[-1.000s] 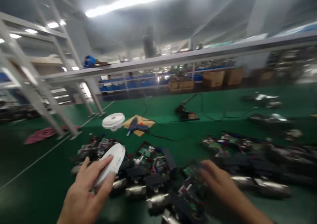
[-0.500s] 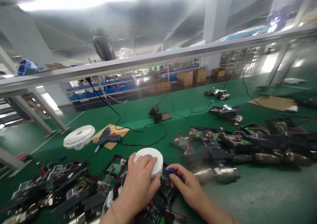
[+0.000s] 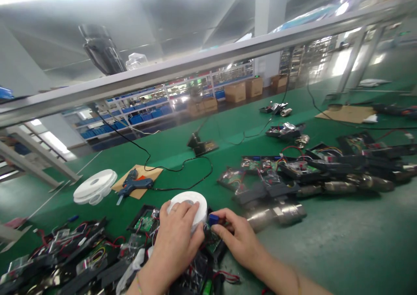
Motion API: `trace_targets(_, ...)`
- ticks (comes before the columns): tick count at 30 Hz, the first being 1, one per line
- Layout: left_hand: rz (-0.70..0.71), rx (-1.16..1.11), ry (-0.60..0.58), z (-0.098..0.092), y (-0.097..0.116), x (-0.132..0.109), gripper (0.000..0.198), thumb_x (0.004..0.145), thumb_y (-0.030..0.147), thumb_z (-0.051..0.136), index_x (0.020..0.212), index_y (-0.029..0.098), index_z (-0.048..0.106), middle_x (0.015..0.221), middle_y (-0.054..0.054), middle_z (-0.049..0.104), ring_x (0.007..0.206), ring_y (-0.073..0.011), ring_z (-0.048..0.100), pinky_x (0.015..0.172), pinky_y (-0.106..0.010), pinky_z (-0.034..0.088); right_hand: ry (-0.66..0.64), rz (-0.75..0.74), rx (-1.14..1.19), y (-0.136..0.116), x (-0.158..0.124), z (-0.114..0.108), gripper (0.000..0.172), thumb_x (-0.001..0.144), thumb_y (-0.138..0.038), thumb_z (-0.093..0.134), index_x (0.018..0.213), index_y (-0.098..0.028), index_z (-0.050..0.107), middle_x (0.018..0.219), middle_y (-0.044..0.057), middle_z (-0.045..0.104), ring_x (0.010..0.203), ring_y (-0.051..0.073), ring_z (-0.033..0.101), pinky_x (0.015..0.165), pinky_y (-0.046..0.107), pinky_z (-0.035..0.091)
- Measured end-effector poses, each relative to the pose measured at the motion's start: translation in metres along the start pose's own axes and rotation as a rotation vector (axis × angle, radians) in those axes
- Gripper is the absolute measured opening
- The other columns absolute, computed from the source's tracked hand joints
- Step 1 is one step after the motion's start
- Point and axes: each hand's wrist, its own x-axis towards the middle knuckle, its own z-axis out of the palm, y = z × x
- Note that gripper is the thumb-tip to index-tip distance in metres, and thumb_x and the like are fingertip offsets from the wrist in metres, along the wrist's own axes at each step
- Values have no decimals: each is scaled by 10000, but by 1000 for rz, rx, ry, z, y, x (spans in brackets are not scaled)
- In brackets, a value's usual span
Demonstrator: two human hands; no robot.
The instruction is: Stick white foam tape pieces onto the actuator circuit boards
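Observation:
My left hand (image 3: 176,243) is closed over a white roll of tape (image 3: 192,200), fingers wrapped across its top. Just right of it, my right hand (image 3: 237,238) pinches a small blue part (image 3: 213,219) that sits on a green circuit board (image 3: 213,242) in a black assembly. Both hands work at the near edge of the green table (image 3: 342,243), over a heap of wired black modules (image 3: 74,256). What lies beneath the left palm is hidden.
A second white tape roll (image 3: 95,185) and a blue glue gun (image 3: 133,184) on cardboard lie at the left. A soldering stand (image 3: 199,145) with black cables sits further back. Several black modules with metal cylinders (image 3: 325,173) spread to the right. A grey rail (image 3: 202,64) crosses overhead.
My left hand carried the tape roll from the left, turned it flat and set it by the board. My right hand came in and pinched the blue part. The view swung right.

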Motion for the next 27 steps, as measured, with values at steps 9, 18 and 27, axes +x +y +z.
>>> trace_targets(9,-9,19,-1,-1,3,1,334,904,218,494,1218,221,608,1132,-45,661,1073,-269,600,1062,-611,289,16,-22,-14,2,3,3,182,908,-311,606,998,-205,724,861,13,718,775,165,656,700,256,492)
trace_targets(18,2,23,3,0,3,1,337,909,220,502,1233,226,597,1132,-44,659,1078,-270,598,1051,-612,303,38,-45,-40,0,2,4,171,897,-294,608,981,-218,736,844,2,725,758,159,656,687,243,485)
trace_targets(27,34,91,39,6,13,-3,425,889,188,489,1303,211,582,1106,-90,616,1075,-280,577,1040,-579,361,130,-20,-28,0,1,13,180,890,-323,617,944,-199,736,856,30,736,781,183,670,717,261,494)
